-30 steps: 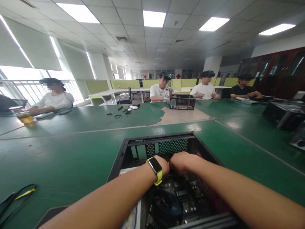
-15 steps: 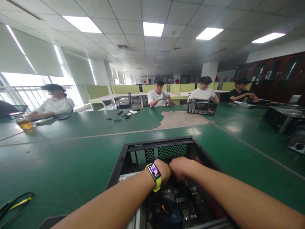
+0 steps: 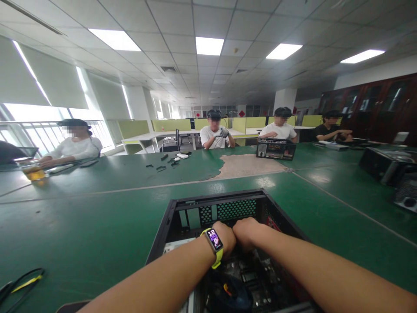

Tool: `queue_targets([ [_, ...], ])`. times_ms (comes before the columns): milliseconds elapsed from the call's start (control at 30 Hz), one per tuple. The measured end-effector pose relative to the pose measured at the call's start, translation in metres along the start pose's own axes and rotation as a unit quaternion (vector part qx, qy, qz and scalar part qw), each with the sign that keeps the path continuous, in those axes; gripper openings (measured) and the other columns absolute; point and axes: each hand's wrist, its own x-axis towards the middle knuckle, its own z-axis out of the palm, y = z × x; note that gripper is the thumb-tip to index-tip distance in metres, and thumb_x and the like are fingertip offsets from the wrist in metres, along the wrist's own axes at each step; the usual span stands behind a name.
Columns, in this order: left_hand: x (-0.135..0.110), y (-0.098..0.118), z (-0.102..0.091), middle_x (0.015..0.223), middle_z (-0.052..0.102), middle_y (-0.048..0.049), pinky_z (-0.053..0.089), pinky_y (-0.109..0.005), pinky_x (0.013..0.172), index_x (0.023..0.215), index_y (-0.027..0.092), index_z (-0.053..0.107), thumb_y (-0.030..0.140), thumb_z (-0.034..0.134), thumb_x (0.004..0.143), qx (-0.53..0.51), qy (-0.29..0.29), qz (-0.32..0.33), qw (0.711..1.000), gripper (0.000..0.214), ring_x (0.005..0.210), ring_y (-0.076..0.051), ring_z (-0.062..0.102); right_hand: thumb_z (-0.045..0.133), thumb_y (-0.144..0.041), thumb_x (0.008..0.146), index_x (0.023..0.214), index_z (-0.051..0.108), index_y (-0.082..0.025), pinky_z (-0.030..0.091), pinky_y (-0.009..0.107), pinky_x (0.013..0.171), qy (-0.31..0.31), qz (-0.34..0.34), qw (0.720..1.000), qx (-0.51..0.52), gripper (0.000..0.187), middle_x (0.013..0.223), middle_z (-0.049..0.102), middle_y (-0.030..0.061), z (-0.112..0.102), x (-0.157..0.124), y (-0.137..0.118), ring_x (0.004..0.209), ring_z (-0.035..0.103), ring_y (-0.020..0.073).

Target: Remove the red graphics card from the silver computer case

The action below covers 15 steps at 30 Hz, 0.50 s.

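Green bench [image 3: 81, 217] carrying an open computer case [image 3: 221, 197]; left hand [image 3: 226, 237] and right hand [image 3: 247, 231], both clenched, touching each other inside it.

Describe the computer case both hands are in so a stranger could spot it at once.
On the green table, look at the near edge, below the camera: an open black computer case lies there, perforated wall at its far end. Unlike the case across the table and the case at far right, it has the left hand, wearing a yellow-strapped watch, and the right hand inside it.
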Motion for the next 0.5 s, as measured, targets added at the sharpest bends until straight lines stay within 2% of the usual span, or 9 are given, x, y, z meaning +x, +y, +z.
queue_targets([
  [133, 0.002, 0.001, 0.002, 0.107, 0.070, -0.0126, 0.052, -0.038, 0.089, 0.106, 0.016, 0.068, 0.023, 0.077, 0.065, -0.013, 0.002, -0.021, 1.000, 0.043, 0.099, -0.028, 0.065, 0.082, -0.035, 0.047, 0.101, 0.069, -0.016, 0.052, 0.033, 0.078, -0.002, 0.004, 1.000, -0.006, 0.059, 0.103, 0.068, 0.0146, -0.001, 0.000, -0.002, 0.094, 0.064, 0.0292],
  [200, 0.003, 0.001, 0.002, 0.108, 0.069, -0.0140, 0.053, -0.040, 0.088, 0.112, 0.015, 0.066, 0.022, 0.075, 0.066, -0.012, -0.014, -0.019, 1.000, 0.048, 0.100, -0.029, 0.064, 0.081, -0.035, 0.049, 0.099, 0.070, -0.018, 0.052, 0.032, 0.075, -0.012, -0.003, 1.000, -0.013, 0.054, 0.102, 0.068, 0.0123, -0.010, -0.006, -0.001, 0.094, 0.064, 0.0282],
  [267, 0.004, 0.000, 0.002, 0.110, 0.068, -0.0151, 0.053, -0.041, 0.088, 0.116, 0.014, 0.064, 0.025, 0.074, 0.067, -0.003, -0.025, -0.010, 1.000, 0.051, 0.100, -0.031, 0.064, 0.077, -0.036, 0.057, 0.097, 0.071, -0.020, 0.052, 0.031, 0.073, 0.003, -0.004, 1.000, -0.015, 0.044, 0.099, 0.069, 0.0103, -0.025, -0.024, 0.001, 0.093, 0.065, 0.0272],
  [333, 0.004, -0.001, 0.002, 0.112, 0.067, -0.0154, 0.054, -0.042, 0.086, 0.115, 0.015, 0.064, 0.027, 0.074, 0.067, 0.002, -0.023, 0.004, 1.000, 0.051, 0.100, -0.032, 0.064, 0.069, -0.036, 0.066, 0.093, 0.071, -0.020, 0.052, 0.033, 0.071, 0.059, 0.006, 0.998, -0.008, 0.032, 0.095, 0.070, 0.0103, -0.039, -0.055, 0.001, 0.090, 0.065, 0.0278],
  [400, 0.006, -0.002, 0.002, 0.113, 0.067, -0.0160, 0.054, -0.043, 0.085, 0.113, 0.015, 0.065, 0.028, 0.073, 0.067, -0.004, -0.009, 0.018, 1.000, 0.049, 0.101, -0.032, 0.063, 0.061, -0.040, 0.074, 0.089, 0.072, -0.020, 0.052, 0.036, 0.071, 0.136, 0.010, 0.991, 0.017, 0.027, 0.091, 0.070, 0.0107, -0.041, -0.094, -0.005, 0.086, 0.066, 0.0282],
  [467, 0.007, -0.002, 0.003, 0.112, 0.067, -0.0169, 0.054, -0.044, 0.085, 0.111, 0.013, 0.065, 0.028, 0.072, 0.067, -0.007, 0.005, 0.024, 1.000, 0.047, 0.101, -0.032, 0.063, 0.054, -0.047, 0.081, 0.092, 0.072, -0.025, 0.052, 0.037, 0.073, 0.242, -0.008, 0.969, 0.054, 0.031, 0.090, 0.070, 0.0077, -0.019, -0.132, -0.022, 0.083, 0.066, 0.0255],
  [500, 0.007, -0.002, 0.004, 0.111, 0.067, -0.0175, 0.053, -0.044, 0.086, 0.110, 0.012, 0.066, 0.028, 0.072, 0.067, -0.005, 0.010, 0.021, 1.000, 0.047, 0.101, -0.032, 0.063, 0.051, -0.049, 0.083, 0.098, 0.070, -0.030, 0.052, 0.037, 0.076, 0.318, -0.020, 0.945, 0.070, 0.031, 0.094, 0.070, 0.0048, 0.001, -0.145, -0.035, 0.084, 0.065, 0.0234],
])
